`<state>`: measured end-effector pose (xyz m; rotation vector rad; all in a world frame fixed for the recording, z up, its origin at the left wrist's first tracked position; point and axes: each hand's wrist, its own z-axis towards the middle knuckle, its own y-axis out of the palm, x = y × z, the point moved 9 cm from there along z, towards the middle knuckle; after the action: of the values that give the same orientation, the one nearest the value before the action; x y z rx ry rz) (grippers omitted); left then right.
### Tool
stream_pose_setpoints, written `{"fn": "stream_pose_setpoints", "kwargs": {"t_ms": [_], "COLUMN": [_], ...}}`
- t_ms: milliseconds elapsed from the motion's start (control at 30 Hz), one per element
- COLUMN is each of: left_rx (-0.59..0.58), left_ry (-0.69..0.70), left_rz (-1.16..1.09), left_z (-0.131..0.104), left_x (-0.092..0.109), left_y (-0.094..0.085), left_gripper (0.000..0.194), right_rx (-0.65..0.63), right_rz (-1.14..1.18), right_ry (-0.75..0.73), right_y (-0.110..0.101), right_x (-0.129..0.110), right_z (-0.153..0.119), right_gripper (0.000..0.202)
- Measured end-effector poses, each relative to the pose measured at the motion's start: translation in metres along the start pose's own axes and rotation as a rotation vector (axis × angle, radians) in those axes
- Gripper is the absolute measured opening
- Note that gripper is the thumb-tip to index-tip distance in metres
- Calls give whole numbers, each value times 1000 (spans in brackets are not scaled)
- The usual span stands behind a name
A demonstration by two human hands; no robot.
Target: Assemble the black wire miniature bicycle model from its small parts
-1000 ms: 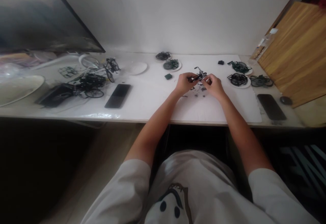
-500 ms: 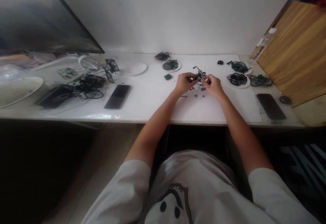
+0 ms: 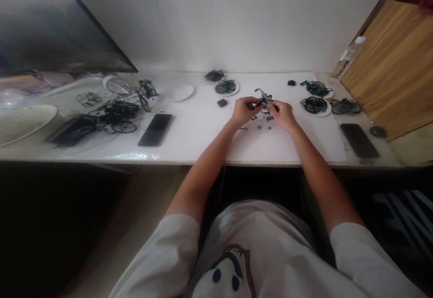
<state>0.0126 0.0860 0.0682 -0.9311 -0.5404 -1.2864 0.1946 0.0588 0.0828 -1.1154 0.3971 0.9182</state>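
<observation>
A small dark model bicycle [image 3: 264, 98] with silvery handlebars is held just above the white board [image 3: 199, 140]. My left hand [image 3: 244, 111] is closed on its left side. On the other side my right hand [image 3: 282, 114] pinches it with thumb and fingers; the fingertips hide part of the frame. Several tiny loose parts [image 3: 260, 127] lie on the board below the hands. A thin dark piece [image 3: 242, 128] is close to my left wrist. To the left of my left hand sits a small green block [image 3: 222, 103].
Plates with dark parts stand behind [image 3: 227, 87] and at right [image 3: 318, 107]. At left are assembled model bicycles [image 3: 122, 113], a phone [image 3: 154, 130] and a bare white plate [image 3: 182, 92]. Another phone [image 3: 359, 141], a bottle [image 3: 348, 61] and a wooden panel [image 3: 395, 67] are at right.
The view has shifted very slightly. Both hands keep hold of the model bicycle, and my right fingers have moved a little on it.
</observation>
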Motion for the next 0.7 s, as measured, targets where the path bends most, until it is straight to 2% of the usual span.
{"fn": "stream_pose_setpoints", "kwargs": {"t_ms": [100, 267, 700], "left_rx": [12, 31, 21], "left_ry": [-1, -28, -41], "left_rz": [-10, 2, -22], "left_z": [0, 0, 0], "left_x": [-1, -4, -3], "left_y": [0, -2, -1], "left_gripper": [22, 22, 25], "right_rx": [23, 55, 43], "right_rz": [9, 2, -2], "right_ry": [8, 101, 46], "right_y": [-2, -5, -4], "right_x": [-1, 3, -2], "right_z": [-1, -4, -3], "right_gripper": [39, 29, 37]}}
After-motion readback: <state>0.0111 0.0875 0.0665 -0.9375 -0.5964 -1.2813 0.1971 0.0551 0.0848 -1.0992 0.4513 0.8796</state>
